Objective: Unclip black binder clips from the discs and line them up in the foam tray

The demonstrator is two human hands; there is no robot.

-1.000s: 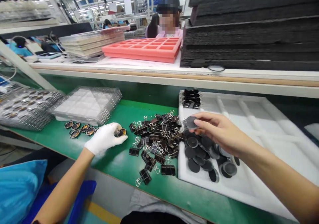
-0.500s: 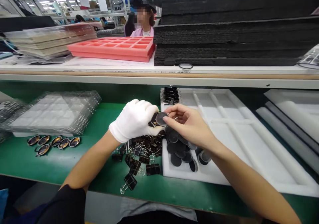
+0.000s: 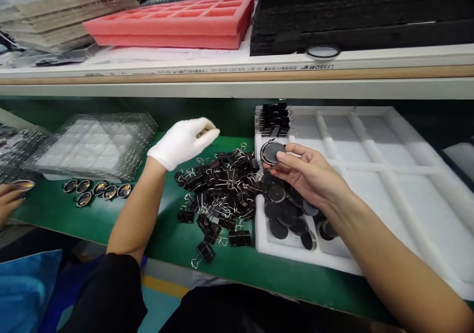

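Our green table point(image 3: 277, 276) runs below a white shelf point(image 3: 148, 89). Up there, black sheets point(image 3: 370, 24) are stacked at the right, with a red tray point(image 3: 166, 39) beside them. At the right of the table lies our white tray point(image 3: 418, 204), a row of clips point(image 3: 274, 119) in its far left corner. Clear boxes point(image 3: 96, 147) are stacked at the left, and a heap of clips point(image 3: 222, 189) sits between them and the white tray. Loose discs point(image 3: 285, 209) are piled in the tray's near left part. Our gloved left hand point(image 3: 181, 143) hangs over the table, fingers curled; we cannot tell whether thumb and fingertips touch. Our bare right hand point(image 3: 313, 172), above the loose discs, pinches a dark disc point(image 3: 274, 152) against a thin rim. At the far left, a co-worker's hand point(image 3: 7, 199) holds a round piece point(image 3: 25, 184) near a group of amber rounds point(image 3: 110, 191).
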